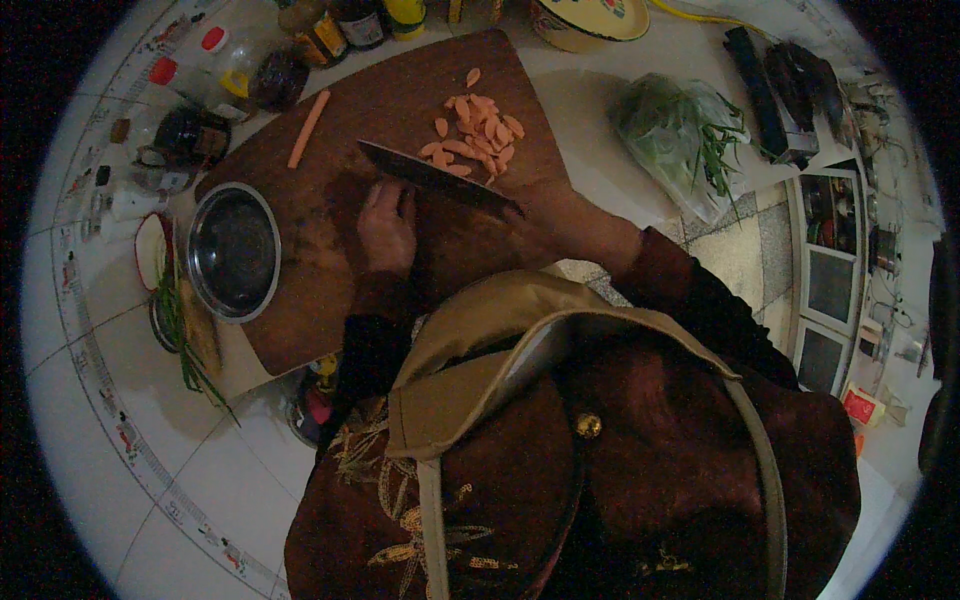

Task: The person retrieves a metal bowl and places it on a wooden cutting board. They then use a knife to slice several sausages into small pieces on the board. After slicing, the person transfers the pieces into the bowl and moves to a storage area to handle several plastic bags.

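Note:
My right hand [553, 217] is closed around the handle of a kitchen knife [439, 176], whose broad dark blade slants across the wooden cutting board [322, 292]. Just below the blade, my left hand [388, 225] rests on the board with its fingers curled. Anything under those fingers is hidden. On the blade's far side lies a loose pile of pinkish-orange sausage slices [484, 135], some overlapping and a few apart. One uncut sausage stick [309, 129] lies alone toward the board's upper left.
A metal bowl [236, 255] sits at the board's left edge, beside green onions [174, 319]. Bottles and jars [191, 136] line the back left. An enamel basin [592, 26] stands behind. At right is a plastic bag of green vegetables [667, 135].

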A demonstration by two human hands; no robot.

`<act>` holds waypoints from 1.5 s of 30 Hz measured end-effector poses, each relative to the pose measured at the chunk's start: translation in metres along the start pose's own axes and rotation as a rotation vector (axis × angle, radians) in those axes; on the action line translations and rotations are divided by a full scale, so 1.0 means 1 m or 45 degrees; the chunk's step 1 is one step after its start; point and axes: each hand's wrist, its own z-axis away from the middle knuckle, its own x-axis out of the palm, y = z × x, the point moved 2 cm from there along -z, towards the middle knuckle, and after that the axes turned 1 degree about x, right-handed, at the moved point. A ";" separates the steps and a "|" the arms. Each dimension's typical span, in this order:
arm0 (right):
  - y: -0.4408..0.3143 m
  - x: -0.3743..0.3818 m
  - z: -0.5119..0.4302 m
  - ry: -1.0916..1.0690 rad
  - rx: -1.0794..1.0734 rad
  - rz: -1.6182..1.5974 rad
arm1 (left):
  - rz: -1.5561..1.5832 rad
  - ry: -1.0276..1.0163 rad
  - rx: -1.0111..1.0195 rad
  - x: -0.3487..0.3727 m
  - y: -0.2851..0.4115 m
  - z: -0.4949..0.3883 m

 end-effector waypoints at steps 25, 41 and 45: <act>0.025 -0.043 0.033 0.338 0.614 -0.201 | -0.113 -0.068 0.067 0.030 0.017 -0.103; 0.019 -0.039 0.052 -0.082 0.430 -0.260 | -0.584 -0.078 -0.353 -0.035 -0.103 -0.129; 0.033 -0.040 0.060 -0.192 0.593 -0.133 | -0.736 -0.006 -0.267 -0.031 -0.104 -0.113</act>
